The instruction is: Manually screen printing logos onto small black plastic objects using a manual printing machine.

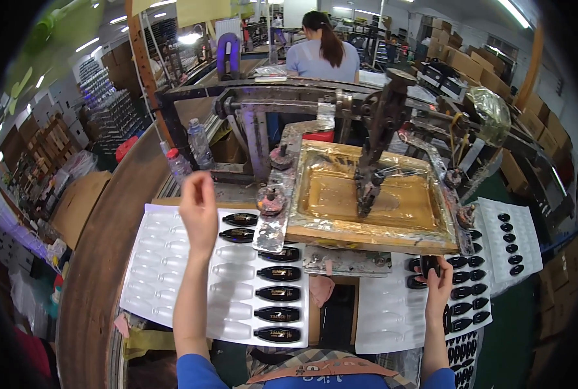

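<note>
My left hand point(199, 211) is raised over the left white moulded tray point(162, 272), its fingers curled together with nothing visible in them. Glossy black flattened bottles point(278, 294) with gold print lie in a column along that tray's right side. My right hand point(438, 288) pinches a black bottle point(430, 264) above the right white tray point(386, 318), just below the frame's near right corner. More plain black bottles point(461, 292) lie beside it in that tray. Between the trays stands a screen-printing press, its wooden-framed screen point(367, 237) holding amber-coloured ink.
A metal printing base point(347, 261) sits under the screen's near edge, with a pink rag point(321, 290) below. Clear plastic bottles point(199, 142) stand at the back left. Another tray of black pieces point(526, 243) lies far right. A person point(325, 55) sits beyond the press.
</note>
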A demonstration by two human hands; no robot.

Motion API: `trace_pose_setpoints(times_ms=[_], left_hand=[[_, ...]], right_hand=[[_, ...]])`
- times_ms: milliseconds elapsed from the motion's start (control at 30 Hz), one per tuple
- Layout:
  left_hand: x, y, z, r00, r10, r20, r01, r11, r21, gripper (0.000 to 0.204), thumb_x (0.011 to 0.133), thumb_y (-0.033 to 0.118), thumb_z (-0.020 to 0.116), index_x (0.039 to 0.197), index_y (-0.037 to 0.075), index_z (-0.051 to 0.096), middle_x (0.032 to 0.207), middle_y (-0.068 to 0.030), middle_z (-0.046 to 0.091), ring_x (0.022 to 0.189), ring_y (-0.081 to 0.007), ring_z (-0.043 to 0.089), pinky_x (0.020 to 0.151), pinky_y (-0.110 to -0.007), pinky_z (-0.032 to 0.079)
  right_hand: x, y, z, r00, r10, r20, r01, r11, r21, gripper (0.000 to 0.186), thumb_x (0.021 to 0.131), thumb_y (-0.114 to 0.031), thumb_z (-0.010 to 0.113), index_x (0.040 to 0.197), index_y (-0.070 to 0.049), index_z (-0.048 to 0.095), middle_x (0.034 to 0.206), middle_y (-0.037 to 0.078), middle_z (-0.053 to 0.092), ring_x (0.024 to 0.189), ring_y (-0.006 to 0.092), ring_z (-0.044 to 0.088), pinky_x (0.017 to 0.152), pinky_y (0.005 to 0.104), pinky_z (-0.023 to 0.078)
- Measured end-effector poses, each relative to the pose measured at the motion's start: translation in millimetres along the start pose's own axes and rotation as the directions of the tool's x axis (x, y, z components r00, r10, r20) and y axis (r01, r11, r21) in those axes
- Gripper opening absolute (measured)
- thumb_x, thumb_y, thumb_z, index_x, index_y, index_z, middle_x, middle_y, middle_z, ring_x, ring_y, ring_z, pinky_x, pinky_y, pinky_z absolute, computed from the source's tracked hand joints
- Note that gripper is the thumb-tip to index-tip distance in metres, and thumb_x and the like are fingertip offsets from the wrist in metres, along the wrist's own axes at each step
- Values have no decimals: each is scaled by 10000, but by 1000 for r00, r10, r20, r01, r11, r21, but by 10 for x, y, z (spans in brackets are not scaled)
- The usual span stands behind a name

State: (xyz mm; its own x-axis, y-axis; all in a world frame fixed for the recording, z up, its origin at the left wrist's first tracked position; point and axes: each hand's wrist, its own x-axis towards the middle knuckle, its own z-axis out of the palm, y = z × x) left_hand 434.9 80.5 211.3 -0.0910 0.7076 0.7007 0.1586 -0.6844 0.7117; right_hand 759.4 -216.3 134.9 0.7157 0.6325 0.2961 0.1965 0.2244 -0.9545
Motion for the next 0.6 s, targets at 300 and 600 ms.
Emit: trace_pose_setpoints(times_ms=[300,600], left_hand=[[839,1466,696,547,-193,814,604,764,-225,309,894,258,455,991,-34,483,747,-59,562,598,-75,507,514,-189,415],[849,1584,993,463,-414,783,864,408,-296,163,866,148,490,872,-9,447,819,-115,524,689,-151,526,573,-226,464]], right_hand=[[-96,-164,121,993,-30,110,32,999,-20,428,851,-55,445,1256,18,326,1186,118,447,859,181,582,667,234,482],[-197,-132,68,977,-33,210,32,999,7,400,846,-4,420,1242,-13,364,1275,126,380,851,185,587,674,229,480]])
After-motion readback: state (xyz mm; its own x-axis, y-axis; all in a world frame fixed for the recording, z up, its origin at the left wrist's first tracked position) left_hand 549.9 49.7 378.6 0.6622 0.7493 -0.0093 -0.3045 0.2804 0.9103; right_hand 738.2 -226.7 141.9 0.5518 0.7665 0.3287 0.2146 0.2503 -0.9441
